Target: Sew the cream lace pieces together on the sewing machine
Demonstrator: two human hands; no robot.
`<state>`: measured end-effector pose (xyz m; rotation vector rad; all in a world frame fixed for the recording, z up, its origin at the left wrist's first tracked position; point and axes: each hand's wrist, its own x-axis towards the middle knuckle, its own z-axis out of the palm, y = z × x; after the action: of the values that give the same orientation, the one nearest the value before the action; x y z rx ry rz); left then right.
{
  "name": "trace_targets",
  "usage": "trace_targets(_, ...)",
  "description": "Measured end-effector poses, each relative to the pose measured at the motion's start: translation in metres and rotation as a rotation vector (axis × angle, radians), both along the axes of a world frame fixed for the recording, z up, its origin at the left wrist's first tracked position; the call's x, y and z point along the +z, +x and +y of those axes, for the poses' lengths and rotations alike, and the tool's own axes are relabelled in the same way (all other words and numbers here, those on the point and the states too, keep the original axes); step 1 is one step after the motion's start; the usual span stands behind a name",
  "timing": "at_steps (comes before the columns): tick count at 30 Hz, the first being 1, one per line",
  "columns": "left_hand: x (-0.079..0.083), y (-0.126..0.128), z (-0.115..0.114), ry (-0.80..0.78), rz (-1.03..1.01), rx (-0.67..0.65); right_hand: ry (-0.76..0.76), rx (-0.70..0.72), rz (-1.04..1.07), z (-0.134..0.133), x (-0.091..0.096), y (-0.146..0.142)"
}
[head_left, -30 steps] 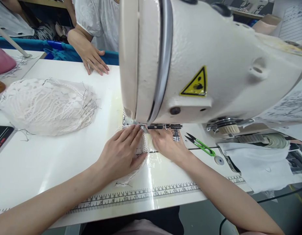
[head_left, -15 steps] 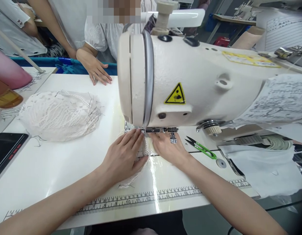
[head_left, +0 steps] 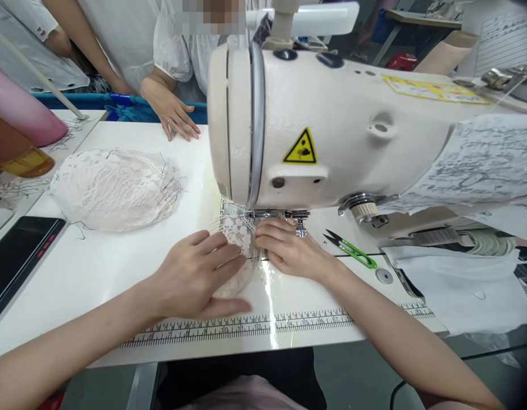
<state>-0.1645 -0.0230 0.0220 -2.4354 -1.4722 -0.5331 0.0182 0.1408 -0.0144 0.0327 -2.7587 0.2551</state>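
Note:
A white lace piece (head_left: 235, 230) lies under the presser foot of the cream sewing machine (head_left: 332, 131), its near part spreading toward me on the table. My left hand (head_left: 204, 273) is over the left side of the lace, thumb stretched away from the fingers; it is open and grips nothing. Close to the presser foot, my right hand (head_left: 291, 245) has its fingers bent together on the lace's right edge; the fingertips are partly hidden. Right of that hand lie green thread snips (head_left: 353, 250) and a metal bobbin (head_left: 383, 275).
A pile of lace pieces (head_left: 116, 188) with loose threads lies left, near a black phone (head_left: 22, 262). A pink thread cone (head_left: 33, 111) stands behind. Across the table a co-worker's hand (head_left: 180, 121) rests flat. A printed ruler (head_left: 229, 329) runs along the front edge.
My left hand has drawn back toward me off the lace near the presser foot, uncovering it. My right hand's fingers have come from beside the foot onto the lace edge. The view has shifted slightly.

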Motion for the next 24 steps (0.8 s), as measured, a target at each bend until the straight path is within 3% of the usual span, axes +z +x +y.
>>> trace_targets(3,-0.004,-0.001,-0.027,0.032,0.106,-0.111,-0.098,0.049,-0.013,0.004,0.0,-0.002)
trace_targets(8,0.0,0.007,-0.049,-0.105,-0.013,0.135,-0.254,0.127,0.041,0.004,0.005,-0.006)
trace_targets(11,0.014,0.005,-0.035,-0.196,-0.087,0.211,-0.299,0.128,0.092,0.004,0.007,-0.006)
trace_targets(14,0.017,0.001,-0.01,-0.215,-0.023,0.09,-0.343,0.136,0.113,0.005,0.008,-0.005)
trace_targets(20,-0.012,0.002,0.021,0.106,0.084,0.02,-0.294,0.088,0.026,0.006,0.008,-0.001)
trace_targets(24,-0.02,0.002,0.021,0.158,0.043,0.021,-0.224,0.072,0.02,0.008,0.005,-0.002)
